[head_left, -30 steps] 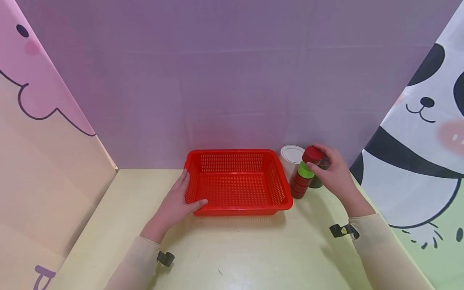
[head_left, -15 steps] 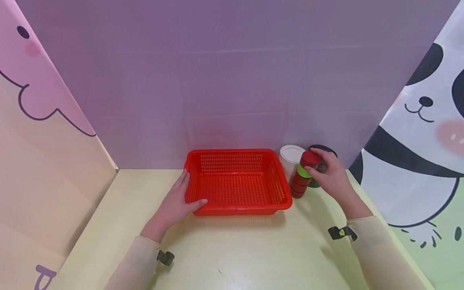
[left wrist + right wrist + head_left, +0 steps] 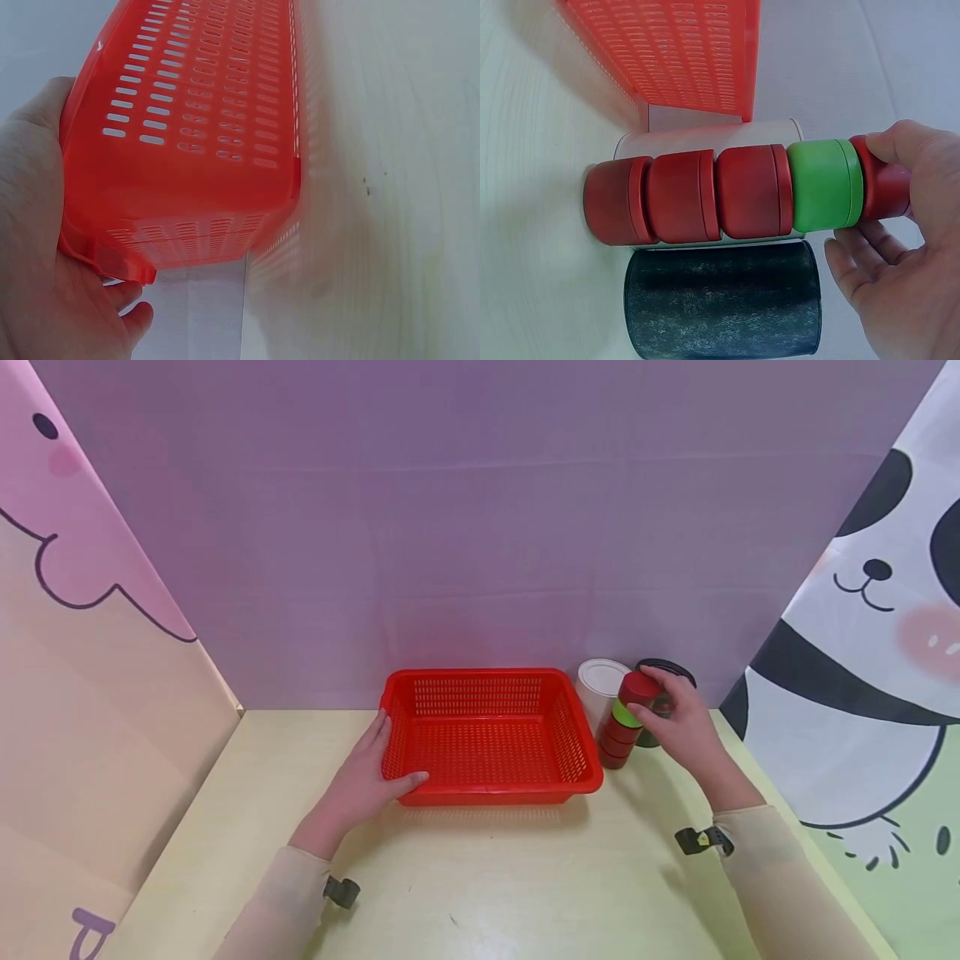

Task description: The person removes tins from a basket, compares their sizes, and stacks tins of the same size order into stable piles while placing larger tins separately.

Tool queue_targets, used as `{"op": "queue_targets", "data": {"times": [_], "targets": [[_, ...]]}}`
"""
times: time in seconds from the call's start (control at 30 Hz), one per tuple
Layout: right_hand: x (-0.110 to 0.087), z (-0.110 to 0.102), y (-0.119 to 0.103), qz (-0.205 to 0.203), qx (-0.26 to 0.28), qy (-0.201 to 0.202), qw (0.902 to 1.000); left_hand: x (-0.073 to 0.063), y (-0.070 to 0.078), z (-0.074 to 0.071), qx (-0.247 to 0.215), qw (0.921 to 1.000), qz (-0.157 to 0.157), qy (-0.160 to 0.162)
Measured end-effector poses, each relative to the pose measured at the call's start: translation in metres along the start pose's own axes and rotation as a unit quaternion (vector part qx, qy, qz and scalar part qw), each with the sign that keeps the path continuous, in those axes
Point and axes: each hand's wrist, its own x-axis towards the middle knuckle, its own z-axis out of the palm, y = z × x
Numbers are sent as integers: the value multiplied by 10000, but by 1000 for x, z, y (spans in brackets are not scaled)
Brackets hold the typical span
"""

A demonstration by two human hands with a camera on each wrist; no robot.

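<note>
My right hand (image 3: 682,727) pinches a small red tin (image 3: 889,184) between thumb and fingers, at the top of an upright stack. Directly under that tin is a green tin (image 3: 821,185), and beneath it three more red tins (image 3: 750,191) reach down to the table. The column leans a little in the head view. My left hand (image 3: 360,781) grips the red plastic basket (image 3: 495,792) at its left end, thumb over the front rim and fingers along the left rim. In the left wrist view the fingertips show past the basket's corner.
A white canister (image 3: 602,678) stands just behind the stack, right of the basket. Beside it is a dark green canister (image 3: 724,300), partly hidden by my right hand in the head view. A purple backdrop (image 3: 480,527) rises at the table's (image 3: 487,885) back edge.
My right hand has come down slightly and to the left, lowering the red tin onto the green one. The left hand and basket have stayed in place.
</note>
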Motion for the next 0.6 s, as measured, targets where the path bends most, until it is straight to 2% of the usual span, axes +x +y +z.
{"op": "queue_targets", "data": {"times": [0.13,0.37,0.6], "targets": [[0,-1,3,-15,60,46,10000,4,1,1,-11,10000,85,-6],[-7,-3,4,113,301,236,9992,4,-1,1,-19,10000,54,-48],[-24,-6,12,197,219,360,9989,4,-7,2,-456,9989,26,84]]}}
